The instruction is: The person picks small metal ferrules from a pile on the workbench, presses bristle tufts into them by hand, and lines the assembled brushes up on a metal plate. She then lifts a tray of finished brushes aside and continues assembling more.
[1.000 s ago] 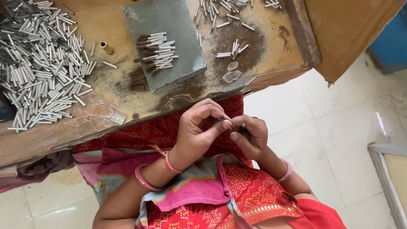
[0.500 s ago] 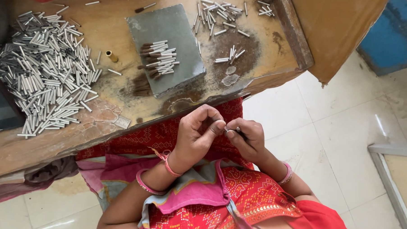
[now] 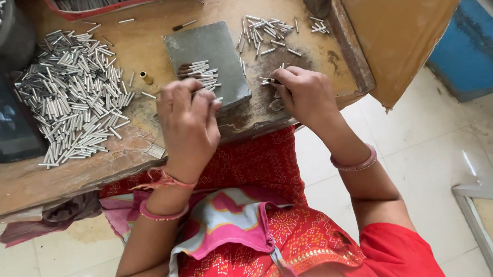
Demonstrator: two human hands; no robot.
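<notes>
Two hands are being shown at work over a worn wooden desk (image 3: 51, 178), seen from above. The left hand (image 3: 187, 121) is being held over the near edge of a grey block (image 3: 208, 60), its fingers curled shut around a thin metal pin whose tip is showing just beside the block; a small row of pins (image 3: 200, 74) is lying on the block, just beyond the knuckles. The right hand (image 3: 305, 93) is being pressed to the desk right of the block, its fingertips pinched on a pin near a few flat discs (image 3: 276, 104). Loose pins (image 3: 267, 31) are scattered farther off, and a large heap of tubes (image 3: 73, 95) is spread at the left. A brass piece (image 3: 145, 78) is standing between heap and block.

The pins are judged to be light, stiff and smooth, so likely to roll or slip; each is best being taken at mid-length between thumb and forefinger. The tubes are probably thin-walled but rigid, and are best being lifted singly from the heap's edge.
</notes>
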